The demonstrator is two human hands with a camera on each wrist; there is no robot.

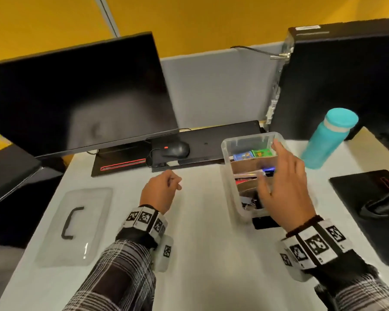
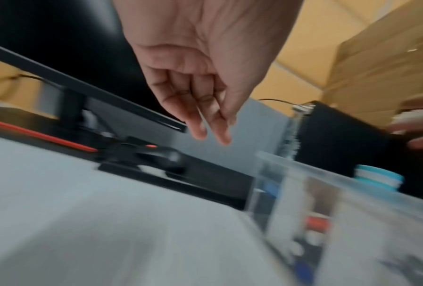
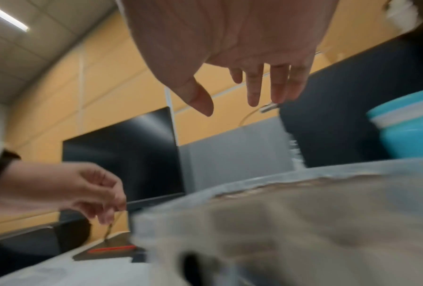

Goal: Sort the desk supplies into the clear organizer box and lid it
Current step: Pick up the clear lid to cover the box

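Clear organizer box [image 1: 228, 176] under spread right hand [image 1: 285, 189]; left hand [image 1: 161, 194] loosely curled, empty; lid [image 1: 74, 225] apart at left.

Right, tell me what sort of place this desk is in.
Most likely an office cubicle: a dark monitor and a computer tower stand on a white desk, a wired mouse sits between them, and a grey partition backs it.
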